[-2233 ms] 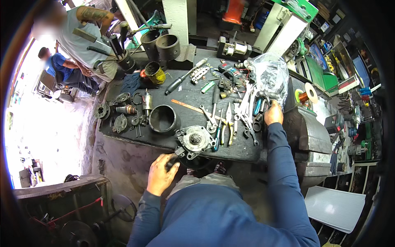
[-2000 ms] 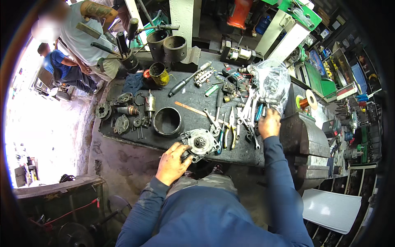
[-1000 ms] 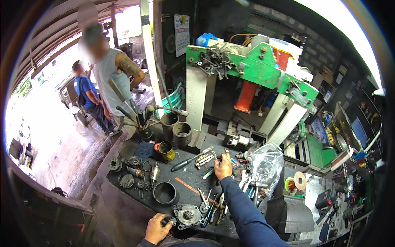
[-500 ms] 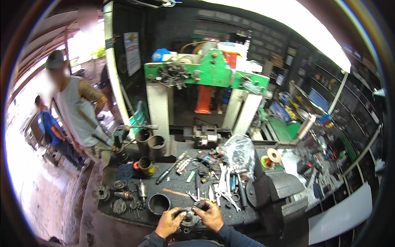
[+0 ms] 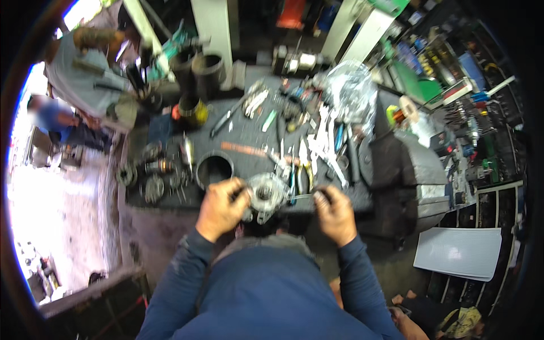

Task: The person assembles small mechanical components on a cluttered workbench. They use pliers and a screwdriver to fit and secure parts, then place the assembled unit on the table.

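Note:
Just in front of my body is a round cast-metal end housing [image 5: 268, 191] with a central bore and lugs on its rim. My left hand [image 5: 222, 208] is closed, thumb and fingers pinching at the left rim of this housing. To the right, my right hand [image 5: 336, 213] is closed in a pinch, apart from the housing. A thin pale rod-like piece [image 5: 304, 196] runs from its fingertips toward the housing; blur hides what kind it is. A dark open cylinder [image 5: 215, 169] stands behind my left hand.
Spanners [image 5: 324, 139] and pliers [image 5: 304, 164] lie behind the housing, beside a flat copper-coloured strip [image 5: 243, 148]. Several dismantled motor parts [image 5: 153, 187] sit at left. A large bench vise [image 5: 416, 175] is on the right. People [image 5: 85, 71] stand beyond the bench at left.
The view has tipped downward, showing more of my arms and torso. My hands, close together over the housing before, are now apart, the right one drawn off to the right.

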A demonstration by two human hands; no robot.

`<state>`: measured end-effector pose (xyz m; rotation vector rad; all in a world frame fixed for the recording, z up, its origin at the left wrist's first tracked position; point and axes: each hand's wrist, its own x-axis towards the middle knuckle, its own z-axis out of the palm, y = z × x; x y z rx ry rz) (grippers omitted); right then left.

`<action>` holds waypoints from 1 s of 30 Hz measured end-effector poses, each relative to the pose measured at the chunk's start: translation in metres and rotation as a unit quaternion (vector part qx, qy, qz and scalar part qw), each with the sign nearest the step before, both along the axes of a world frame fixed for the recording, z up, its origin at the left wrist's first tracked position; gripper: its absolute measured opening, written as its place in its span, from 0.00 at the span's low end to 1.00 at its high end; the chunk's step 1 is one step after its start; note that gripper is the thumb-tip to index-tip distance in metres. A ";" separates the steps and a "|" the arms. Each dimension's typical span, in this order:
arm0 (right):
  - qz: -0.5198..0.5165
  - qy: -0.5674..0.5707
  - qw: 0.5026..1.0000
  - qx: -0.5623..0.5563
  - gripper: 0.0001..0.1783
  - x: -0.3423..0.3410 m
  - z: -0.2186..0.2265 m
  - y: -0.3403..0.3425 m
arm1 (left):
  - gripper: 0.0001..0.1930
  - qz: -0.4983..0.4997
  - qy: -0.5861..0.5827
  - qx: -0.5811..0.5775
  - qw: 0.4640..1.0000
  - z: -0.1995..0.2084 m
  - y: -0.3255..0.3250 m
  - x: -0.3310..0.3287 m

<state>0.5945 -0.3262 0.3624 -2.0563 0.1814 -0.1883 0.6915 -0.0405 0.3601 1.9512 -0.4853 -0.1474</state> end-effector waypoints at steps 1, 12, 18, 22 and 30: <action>-0.026 0.009 0.998 0.051 0.10 0.000 -0.010 -0.005 | 0.08 0.028 0.026 0.017 0.999 -0.005 0.005 -0.005; 0.001 0.128 0.990 0.052 0.09 0.029 -0.052 0.010 | 0.22 0.075 -0.032 0.127 0.989 -0.056 -0.035 -0.038; 0.087 0.102 0.989 0.068 0.09 0.046 -0.052 0.009 | 0.19 0.081 -0.051 0.098 0.991 -0.069 -0.047 -0.026; 0.145 0.080 0.986 0.001 0.11 0.056 -0.053 0.013 | 0.17 0.081 0.004 0.049 0.996 -0.073 -0.048 -0.025; 0.191 0.082 0.976 -0.065 0.12 0.067 -0.050 0.018 | 0.15 0.029 0.008 0.005 1.000 -0.075 -0.041 -0.017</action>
